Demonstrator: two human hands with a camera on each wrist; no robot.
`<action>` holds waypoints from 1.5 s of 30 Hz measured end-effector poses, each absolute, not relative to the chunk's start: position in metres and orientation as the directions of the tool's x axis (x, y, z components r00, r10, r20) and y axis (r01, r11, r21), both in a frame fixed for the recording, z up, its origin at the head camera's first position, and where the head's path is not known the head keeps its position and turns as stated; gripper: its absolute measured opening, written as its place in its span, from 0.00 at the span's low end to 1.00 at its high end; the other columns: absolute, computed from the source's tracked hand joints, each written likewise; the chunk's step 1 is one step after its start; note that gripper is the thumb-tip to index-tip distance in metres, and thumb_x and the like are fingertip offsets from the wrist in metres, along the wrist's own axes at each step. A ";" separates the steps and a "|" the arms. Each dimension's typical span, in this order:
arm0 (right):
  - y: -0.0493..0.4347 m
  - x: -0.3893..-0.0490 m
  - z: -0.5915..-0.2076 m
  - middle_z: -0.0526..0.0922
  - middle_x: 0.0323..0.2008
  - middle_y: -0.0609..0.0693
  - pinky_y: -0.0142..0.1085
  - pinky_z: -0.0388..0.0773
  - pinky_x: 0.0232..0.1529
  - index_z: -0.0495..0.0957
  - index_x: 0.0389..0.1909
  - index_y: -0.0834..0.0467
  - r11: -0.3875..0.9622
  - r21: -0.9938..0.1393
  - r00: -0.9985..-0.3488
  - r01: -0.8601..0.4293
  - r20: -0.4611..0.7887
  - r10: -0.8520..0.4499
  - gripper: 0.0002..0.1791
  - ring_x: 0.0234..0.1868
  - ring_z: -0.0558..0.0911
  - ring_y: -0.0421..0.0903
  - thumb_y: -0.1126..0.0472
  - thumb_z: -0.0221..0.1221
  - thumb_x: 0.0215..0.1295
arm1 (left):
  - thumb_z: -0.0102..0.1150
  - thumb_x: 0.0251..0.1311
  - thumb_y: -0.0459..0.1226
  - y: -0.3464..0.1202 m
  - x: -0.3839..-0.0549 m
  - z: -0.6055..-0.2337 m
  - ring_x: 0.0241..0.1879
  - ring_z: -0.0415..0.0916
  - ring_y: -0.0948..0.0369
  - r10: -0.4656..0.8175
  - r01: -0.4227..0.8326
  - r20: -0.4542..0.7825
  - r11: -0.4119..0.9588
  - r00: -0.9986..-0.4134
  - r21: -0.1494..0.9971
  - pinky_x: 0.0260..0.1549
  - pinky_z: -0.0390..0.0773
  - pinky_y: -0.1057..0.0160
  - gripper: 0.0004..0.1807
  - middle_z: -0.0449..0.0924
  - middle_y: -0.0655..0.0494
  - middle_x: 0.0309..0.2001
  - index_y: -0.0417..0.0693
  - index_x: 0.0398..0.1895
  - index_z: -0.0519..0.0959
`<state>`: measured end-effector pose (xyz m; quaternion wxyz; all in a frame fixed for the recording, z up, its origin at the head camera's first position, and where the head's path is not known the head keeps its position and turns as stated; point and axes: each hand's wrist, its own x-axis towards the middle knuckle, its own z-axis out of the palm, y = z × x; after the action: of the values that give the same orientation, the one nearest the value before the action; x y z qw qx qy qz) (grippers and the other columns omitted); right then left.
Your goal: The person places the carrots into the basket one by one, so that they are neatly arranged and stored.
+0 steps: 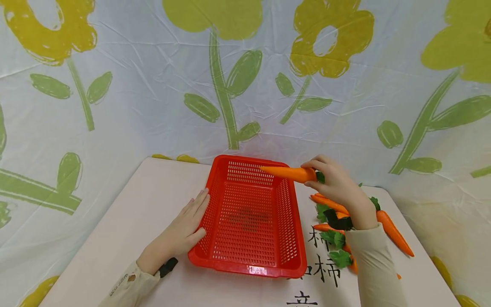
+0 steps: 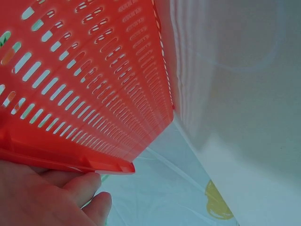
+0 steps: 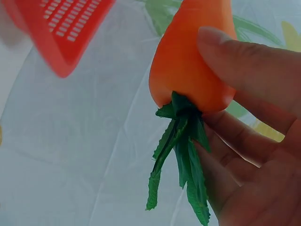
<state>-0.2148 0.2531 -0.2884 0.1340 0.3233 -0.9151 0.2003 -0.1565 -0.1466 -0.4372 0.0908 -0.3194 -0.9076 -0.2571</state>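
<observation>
Bright, evenly lit head view, soft faint shadows, dimmer, bluish wrist views

One tapered, smooth orange carrot with a green leafy top [image 1: 289,172] is between the right hand's fingers [image 3: 221,52]. One red, rectangular, perforated plastic basket [image 1: 230,267] is just right of the left hand's fingers [image 2: 85,186]. On the one table [image 1: 153,204], to the near right of the right hand's fingers, lie at least four more carrots [image 1: 330,204], one [image 1: 394,233] apart; the forearm hides their exact number.
</observation>
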 end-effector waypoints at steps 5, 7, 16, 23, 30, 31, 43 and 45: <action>0.233 -0.227 -0.287 0.78 0.46 0.55 0.50 0.76 0.47 0.81 0.51 0.62 0.722 -0.305 -0.780 -0.621 0.329 -0.532 0.20 0.45 0.76 0.52 0.70 0.69 0.56 | 0.46 0.58 0.34 -0.147 -0.156 -0.436 0.77 0.39 0.47 0.527 0.618 0.324 0.666 -0.786 0.418 0.72 0.46 0.43 0.42 0.39 0.42 0.79 0.30 0.77 0.47; 0.225 -0.231 -0.288 0.78 0.47 0.55 0.49 0.76 0.47 0.81 0.52 0.62 0.726 -0.306 -0.785 -0.616 0.318 -0.531 0.20 0.45 0.77 0.53 0.69 0.69 0.57 | 0.46 0.58 0.35 -0.147 -0.157 -0.437 0.77 0.39 0.47 0.526 0.618 0.324 0.666 -0.786 0.418 0.72 0.45 0.44 0.42 0.39 0.42 0.79 0.30 0.77 0.46; 0.192 -0.257 -0.300 0.78 0.45 0.58 0.50 0.75 0.49 0.81 0.50 0.64 0.735 -0.342 -0.810 -0.586 0.242 -0.533 0.19 0.44 0.77 0.55 0.67 0.68 0.57 | 0.47 0.58 0.34 -0.148 -0.157 -0.440 0.77 0.41 0.47 0.524 0.628 0.347 0.663 -0.778 0.407 0.73 0.45 0.47 0.42 0.41 0.41 0.79 0.29 0.76 0.48; 0.173 -0.282 -0.322 0.79 0.40 0.58 0.48 0.76 0.46 0.82 0.48 0.66 0.757 -0.359 -0.836 -0.546 0.171 -0.521 0.19 0.41 0.76 0.55 0.66 0.69 0.54 | 0.47 0.59 0.35 -0.148 -0.156 -0.437 0.78 0.39 0.50 0.515 0.600 0.308 0.675 -0.800 0.429 0.73 0.44 0.48 0.43 0.39 0.45 0.80 0.32 0.77 0.47; 0.162 -0.299 -0.341 0.79 0.40 0.59 0.46 0.76 0.46 0.82 0.47 0.67 0.775 -0.391 -0.859 -0.496 0.088 -0.505 0.19 0.41 0.76 0.54 0.67 0.69 0.54 | 0.48 0.58 0.35 -0.148 -0.156 -0.438 0.77 0.40 0.49 0.515 0.612 0.329 0.670 -0.791 0.421 0.72 0.47 0.46 0.43 0.41 0.43 0.79 0.30 0.76 0.48; 0.161 -0.301 -0.344 0.79 0.40 0.60 0.47 0.76 0.46 0.82 0.47 0.67 0.774 -0.404 -0.861 -0.487 0.077 -0.502 0.19 0.41 0.76 0.55 0.67 0.69 0.53 | 0.48 0.58 0.35 -0.148 -0.157 -0.438 0.77 0.41 0.48 0.516 0.614 0.334 0.668 -0.789 0.420 0.72 0.47 0.46 0.42 0.41 0.43 0.79 0.30 0.76 0.49; 0.157 -0.315 -0.387 0.80 0.43 0.61 0.47 0.76 0.52 0.83 0.50 0.67 0.841 -0.415 -0.929 -0.347 0.027 -0.370 0.20 0.45 0.75 0.55 0.67 0.68 0.55 | 0.47 0.57 0.35 -0.147 -0.157 -0.440 0.78 0.39 0.48 0.526 0.620 0.327 0.665 -0.785 0.418 0.73 0.44 0.48 0.43 0.39 0.43 0.79 0.31 0.77 0.47; 0.157 -0.315 -0.393 0.80 0.45 0.61 0.48 0.75 0.55 0.82 0.50 0.66 0.845 -0.428 -0.939 -0.322 0.027 -0.344 0.20 0.47 0.76 0.56 0.68 0.68 0.55 | 0.47 0.57 0.35 -0.147 -0.157 -0.440 0.78 0.39 0.48 0.525 0.619 0.328 0.665 -0.785 0.418 0.73 0.44 0.49 0.43 0.39 0.43 0.79 0.31 0.77 0.47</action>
<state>-0.3149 0.1568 -0.3926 -0.0255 0.1734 -0.9601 0.2181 -0.1566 -0.1474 -0.4399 0.0898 -0.3149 -0.9079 -0.2616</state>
